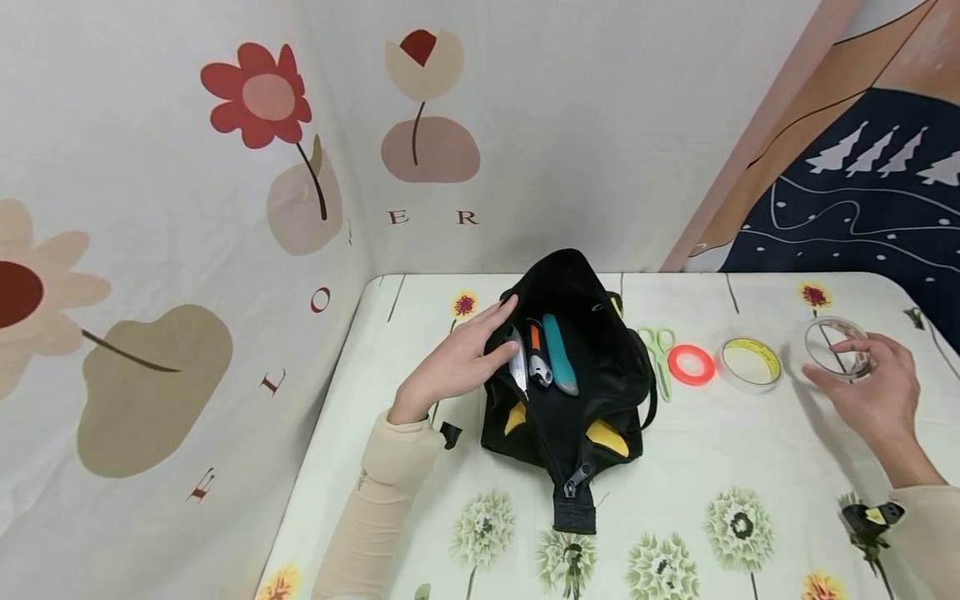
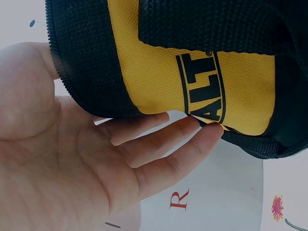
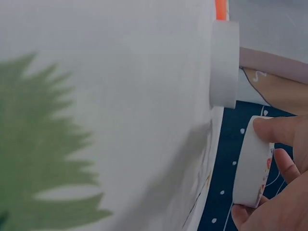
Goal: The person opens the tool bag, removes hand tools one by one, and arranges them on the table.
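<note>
A black and yellow tool bag [image 1: 570, 483] lies unzipped on the table, its mouth spread wide. Inside are an orange and black utility knife [image 1: 538, 354], a teal-handled tool [image 1: 561, 354] and a whitish tool [image 1: 517, 362], partly covered. My left hand [image 1: 461, 358] holds the bag's left rim, thumb over the zipper edge and fingers against the yellow side [image 2: 245, 91]. Off to the right, my right hand [image 1: 873, 392] pinches a roll of clear tape [image 3: 252, 163] between thumb and fingers, raised above the table.
Right of the bag lie green scissors [image 1: 663, 375], a red-orange ring [image 1: 691, 380] and another tape roll [image 1: 750, 387] with a yellow inner core, in a row. A printed cloth covers the table [image 1: 675, 483]. Patterned fabric walls [image 1: 540, 150] rise behind and at left.
</note>
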A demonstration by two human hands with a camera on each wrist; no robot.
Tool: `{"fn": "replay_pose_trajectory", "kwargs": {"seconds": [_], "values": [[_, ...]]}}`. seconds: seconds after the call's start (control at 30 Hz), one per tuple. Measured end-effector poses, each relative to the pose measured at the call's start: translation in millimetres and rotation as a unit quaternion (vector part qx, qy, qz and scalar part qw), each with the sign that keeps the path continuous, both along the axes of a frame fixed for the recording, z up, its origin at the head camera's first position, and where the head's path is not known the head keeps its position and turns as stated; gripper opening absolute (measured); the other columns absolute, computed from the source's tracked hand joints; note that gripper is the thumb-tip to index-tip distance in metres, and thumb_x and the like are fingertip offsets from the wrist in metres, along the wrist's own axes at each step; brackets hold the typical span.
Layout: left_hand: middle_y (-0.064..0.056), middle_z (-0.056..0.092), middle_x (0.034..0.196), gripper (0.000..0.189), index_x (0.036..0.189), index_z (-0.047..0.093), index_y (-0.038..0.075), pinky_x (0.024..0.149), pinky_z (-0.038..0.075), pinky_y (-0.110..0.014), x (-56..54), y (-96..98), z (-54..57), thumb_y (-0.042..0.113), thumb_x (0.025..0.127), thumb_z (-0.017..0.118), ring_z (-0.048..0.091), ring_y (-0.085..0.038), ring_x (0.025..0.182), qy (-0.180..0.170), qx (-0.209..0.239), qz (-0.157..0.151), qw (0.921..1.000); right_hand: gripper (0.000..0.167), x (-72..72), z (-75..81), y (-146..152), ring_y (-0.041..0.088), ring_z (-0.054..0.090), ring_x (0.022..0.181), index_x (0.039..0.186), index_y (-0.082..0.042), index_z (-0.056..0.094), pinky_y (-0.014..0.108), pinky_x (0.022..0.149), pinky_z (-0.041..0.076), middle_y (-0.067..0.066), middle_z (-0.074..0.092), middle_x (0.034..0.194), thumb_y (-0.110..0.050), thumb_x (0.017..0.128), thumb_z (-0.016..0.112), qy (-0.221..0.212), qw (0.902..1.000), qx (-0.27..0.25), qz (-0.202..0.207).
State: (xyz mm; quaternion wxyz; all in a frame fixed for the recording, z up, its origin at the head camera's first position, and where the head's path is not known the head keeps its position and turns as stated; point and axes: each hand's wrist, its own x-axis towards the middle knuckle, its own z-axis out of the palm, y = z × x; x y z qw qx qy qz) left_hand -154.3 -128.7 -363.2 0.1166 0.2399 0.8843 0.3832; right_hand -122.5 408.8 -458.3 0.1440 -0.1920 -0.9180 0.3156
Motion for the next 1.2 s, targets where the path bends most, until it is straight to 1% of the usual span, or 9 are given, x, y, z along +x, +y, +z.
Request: {"fn": "replay_pose_trajectory", "kwargs": {"seconds": [0.1, 0.23, 0.53, 0.63, 0.77, 0.97, 1.03, 1.13, 1.2], "values": [[-0.016, 0.023, 0.183, 0.072, 0.178, 0.023, 0.011, 0.137, 0.020, -0.053, -0.3, 0.3, -0.2, 0.024, 0.116, 0.057, 0.019, -0.033, 0.171, 0.001, 0.001, -0.001, 1.0000, 0.041, 0.6, -3.2, 4.5, 0.057, 0.026, 0.159, 0.129, 0.014, 0.055, 0.069, 0.132, 0.021, 0.041, 0.032, 0.166, 0.002, 0.097, 0.076, -0.021, 0.9998, -0.001, 0.004], [-0.016, 0.023, 0.183, 0.072, 0.178, 0.023, 0.010, 0.137, 0.020, -0.053, -1.2, 0.3, -1.5, 0.024, 0.116, 0.057, 0.019, -0.033, 0.170, 0.003, 0.000, -0.003, 1.0000, 0.040, 2.6, -7.3, 8.6, 0.062, 0.030, 0.151, 0.127, 0.014, 0.055, 0.073, 0.125, 0.026, 0.046, 0.035, 0.158, -0.003, 0.097, 0.076, -0.043, 0.9989, 0.006, 0.019], [-0.017, 0.023, 0.183, 0.072, 0.178, 0.023, 0.009, 0.137, 0.021, -0.052, -1.3, -0.4, -1.4, 0.025, 0.116, 0.056, 0.019, -0.032, 0.170, 0.006, 0.000, -0.005, 1.0000, 0.037, 2.6, -13.1, 9.7, 0.064, 0.032, 0.146, 0.121, 0.014, 0.055, 0.076, 0.121, 0.029, 0.047, 0.039, 0.150, -0.003, 0.096, 0.076, -0.056, 0.9975, 0.024, 0.035], [-0.017, 0.023, 0.183, 0.072, 0.178, 0.023, 0.009, 0.137, 0.021, -0.052, -1.3, -0.5, -1.4, 0.025, 0.116, 0.056, 0.019, -0.033, 0.170, 0.005, 0.001, -0.005, 1.0000, 0.036, 2.4, -14.2, 11.2, 0.062, 0.041, 0.133, 0.119, 0.014, 0.056, 0.071, 0.106, 0.039, 0.045, 0.045, 0.138, -0.004, 0.096, 0.077, -0.060, 0.9968, 0.030, 0.043], [-0.018, 0.023, 0.183, 0.072, 0.178, 0.023, 0.009, 0.137, 0.021, -0.053, -1.0, -0.8, -1.5, 0.024, 0.116, 0.057, 0.020, -0.036, 0.170, 0.006, 0.004, -0.005, 1.0000, 0.036, 2.3, -14.9, 14.4, 0.055, 0.045, 0.114, 0.118, 0.013, 0.058, 0.057, 0.086, 0.038, 0.040, 0.050, 0.123, -0.006, 0.095, 0.080, -0.061, 0.9958, 0.034, 0.060], [-0.017, 0.022, 0.183, 0.072, 0.178, 0.023, 0.009, 0.137, 0.020, -0.053, 0.2, -2.1, -1.0, 0.024, 0.116, 0.056, 0.019, -0.035, 0.170, 0.004, 0.001, -0.003, 1.0000, 0.038, 3.0, -14.1, 17.9, 0.040, 0.046, 0.095, 0.122, 0.013, 0.061, 0.038, 0.072, 0.036, 0.032, 0.052, 0.110, -0.010, 0.098, 0.080, -0.068, 0.9936, 0.035, 0.083], [-0.017, 0.022, 0.183, 0.072, 0.178, 0.023, 0.010, 0.137, 0.020, -0.053, 0.3, -2.4, -0.9, 0.025, 0.116, 0.056, 0.018, -0.033, 0.170, 0.004, -0.001, -0.002, 1.0000, 0.039, 2.8, -14.3, 18.5, 0.036, 0.045, 0.093, 0.122, 0.013, 0.062, 0.036, 0.070, 0.035, 0.030, 0.053, 0.108, -0.011, 0.098, 0.080, -0.068, 0.9932, 0.035, 0.088], [-0.017, 0.023, 0.183, 0.072, 0.178, 0.023, 0.010, 0.137, 0.020, -0.053, -0.3, -2.3, -1.1, 0.025, 0.116, 0.056, 0.019, -0.033, 0.170, 0.005, -0.004, -0.002, 1.0000, 0.040, 2.9, -14.1, 18.3, 0.038, 0.045, 0.095, 0.123, 0.014, 0.062, 0.035, 0.070, 0.035, 0.031, 0.053, 0.108, -0.010, 0.097, 0.081, -0.065, 0.9933, 0.035, 0.089], [-0.017, 0.022, 0.183, 0.072, 0.178, 0.023, 0.010, 0.137, 0.020, -0.053, -0.8, -2.0, -1.4, 0.024, 0.116, 0.057, 0.019, -0.034, 0.170, 0.004, -0.002, -0.003, 1.0000, 0.040, 3.6, -13.6, 16.5, 0.042, 0.046, 0.098, 0.125, 0.015, 0.062, 0.037, 0.073, 0.036, 0.035, 0.054, 0.115, -0.008, 0.097, 0.080, -0.060, 0.9941, 0.032, 0.085]]}}
